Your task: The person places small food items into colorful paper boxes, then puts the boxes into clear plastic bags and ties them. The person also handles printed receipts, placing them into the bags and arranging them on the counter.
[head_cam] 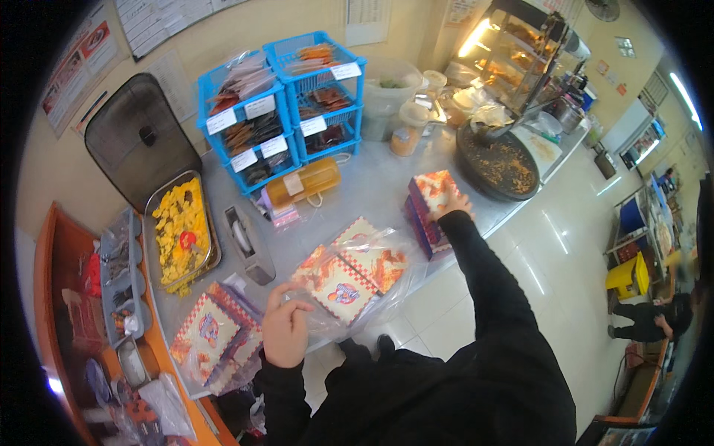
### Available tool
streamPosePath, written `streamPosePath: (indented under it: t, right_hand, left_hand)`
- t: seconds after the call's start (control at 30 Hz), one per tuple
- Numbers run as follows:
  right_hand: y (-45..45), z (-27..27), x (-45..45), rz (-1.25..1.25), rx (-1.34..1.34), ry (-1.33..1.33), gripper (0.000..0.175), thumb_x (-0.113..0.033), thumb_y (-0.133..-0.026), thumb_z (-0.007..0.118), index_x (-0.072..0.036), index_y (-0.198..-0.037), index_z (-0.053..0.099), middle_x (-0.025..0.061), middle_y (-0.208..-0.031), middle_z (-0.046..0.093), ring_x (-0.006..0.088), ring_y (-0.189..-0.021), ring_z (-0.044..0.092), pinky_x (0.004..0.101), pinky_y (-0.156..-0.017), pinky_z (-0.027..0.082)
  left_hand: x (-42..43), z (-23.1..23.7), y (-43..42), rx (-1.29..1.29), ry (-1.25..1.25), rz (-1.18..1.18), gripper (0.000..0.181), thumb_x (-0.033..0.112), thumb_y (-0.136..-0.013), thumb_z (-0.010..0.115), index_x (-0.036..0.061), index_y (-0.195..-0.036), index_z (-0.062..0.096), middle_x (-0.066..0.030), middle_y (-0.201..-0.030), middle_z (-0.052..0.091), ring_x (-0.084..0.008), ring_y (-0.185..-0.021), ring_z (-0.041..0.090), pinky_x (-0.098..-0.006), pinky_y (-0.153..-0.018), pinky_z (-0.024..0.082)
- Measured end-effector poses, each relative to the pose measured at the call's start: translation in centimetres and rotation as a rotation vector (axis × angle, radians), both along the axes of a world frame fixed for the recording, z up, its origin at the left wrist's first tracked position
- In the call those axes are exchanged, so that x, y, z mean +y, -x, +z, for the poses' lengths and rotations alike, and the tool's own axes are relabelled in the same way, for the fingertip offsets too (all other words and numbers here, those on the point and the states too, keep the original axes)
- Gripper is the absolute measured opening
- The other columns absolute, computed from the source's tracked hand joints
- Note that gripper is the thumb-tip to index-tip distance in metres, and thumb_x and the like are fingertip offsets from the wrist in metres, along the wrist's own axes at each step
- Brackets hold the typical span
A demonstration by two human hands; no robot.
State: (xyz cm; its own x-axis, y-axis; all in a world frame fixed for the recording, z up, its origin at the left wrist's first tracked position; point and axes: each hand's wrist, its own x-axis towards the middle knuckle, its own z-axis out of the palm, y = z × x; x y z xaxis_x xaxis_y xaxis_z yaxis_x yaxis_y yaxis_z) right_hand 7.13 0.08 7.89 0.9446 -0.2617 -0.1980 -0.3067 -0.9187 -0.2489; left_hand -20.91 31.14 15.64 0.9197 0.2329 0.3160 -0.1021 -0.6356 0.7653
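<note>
My left hand (pixel 286 329) has its fingers curled at the near left edge of a clear plastic bag (pixel 399 267), gripping the film. Inside the bag, printed cardboard food boxes (pixel 345 289) lie side by side with checkered borders. To the right, my right hand (pixel 450 205) is on top of a stack of similar boxes (pixel 432 187), fingers spread; whether it grips the top one is unclear. Left of my left hand, more printed boxes (pixel 206 329) sit in clear plastic at the counter's corner.
A tape dispenser (pixel 251 248), a tray of yellow food (pixel 181 228) and blue baskets of packets (pixel 323 108) stand on the metal counter (pixel 379 184). A dark round pan (pixel 502 164) sits beyond the right-hand boxes. One person (pixel 641 323) is across the tiled floor.
</note>
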Motion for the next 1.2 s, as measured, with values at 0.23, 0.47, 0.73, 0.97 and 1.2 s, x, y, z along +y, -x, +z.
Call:
streamPosePath:
  t: [0.23, 0.47, 0.73, 0.97, 1.2]
  right_hand:
    - [1.1, 3.8, -4.3, 0.312, 0.039, -1.077, 0.105, -0.005, -0.047, 0.079, -0.003, -0.137, 0.025, 0.0179, -0.116, 0.055, 0.0249, -0.106, 0.055, 0.036, -0.091, 0.045]
    - [12.6, 11.7, 7.6, 1.013, 0.789, -1.031, 0.1, -0.014, -0.05, 0.084, -0.003, -0.135, 0.032, 0.0148, -0.125, 0.048, 0.0238, -0.116, 0.046, 0.0344, -0.099, 0.035]
    - [11.2, 5.8, 14.1, 0.687, 0.211, -0.454, 0.09, -0.041, -0.05, 0.078, -0.018, -0.13, 0.041, 0.0209, -0.117, 0.047, 0.0338, -0.103, 0.051, 0.0433, -0.078, 0.045]
    - [11.2, 4.9, 10.9, 0.758, -0.051, -0.066, 0.095, -0.063, -0.061, 0.067, -0.018, -0.137, 0.031, 0.0285, -0.134, 0.031, 0.0418, -0.118, 0.038, 0.0549, -0.094, 0.035]
    - [3.0, 5.0, -2.2, 0.584, 0.582, -1.22, 0.032, -0.026, -0.086, 0.053, 0.0, -0.104, 0.061, 0.0127, -0.084, 0.064, 0.0197, -0.061, 0.064, 0.0287, -0.056, 0.053]
  left_hand:
    - [0.0, 0.0, 0.7, 0.392, 0.052, 0.174, 0.012, 0.003, -0.072, 0.053, -0.0017, -0.077, 0.063, -0.018, -0.121, 0.049, -0.0326, -0.098, 0.056, -0.0354, -0.081, 0.046]
    - [2.5, -2.4, 0.9, 0.522, -0.508, 0.065, 0.06, 0.002, -0.069, 0.055, -0.0079, -0.126, 0.039, -0.025, -0.139, 0.03, -0.0323, -0.104, 0.056, -0.0407, -0.075, 0.049]
    - [0.5, 1.8, 1.2, 0.265, 0.586, -0.362, 0.083, -0.011, -0.066, 0.044, 0.0033, -0.142, 0.013, -0.0178, -0.145, 0.024, -0.008, -0.08, 0.054, -0.0199, -0.055, 0.041]
    - [0.5, 0.5, 0.2, 0.024, 1.073, -0.034, 0.059, -0.015, -0.065, 0.043, 0.0027, -0.121, 0.041, -0.014, -0.129, 0.042, -0.0068, -0.064, 0.053, -0.0184, -0.052, 0.041]
    - [2.1, -2.5, 2.1, 0.147, 0.075, -0.068, 0.043, -0.008, -0.071, 0.045, 0.0035, -0.112, 0.053, -0.0183, -0.126, 0.045, -0.0154, -0.094, 0.055, -0.0225, -0.064, 0.046]
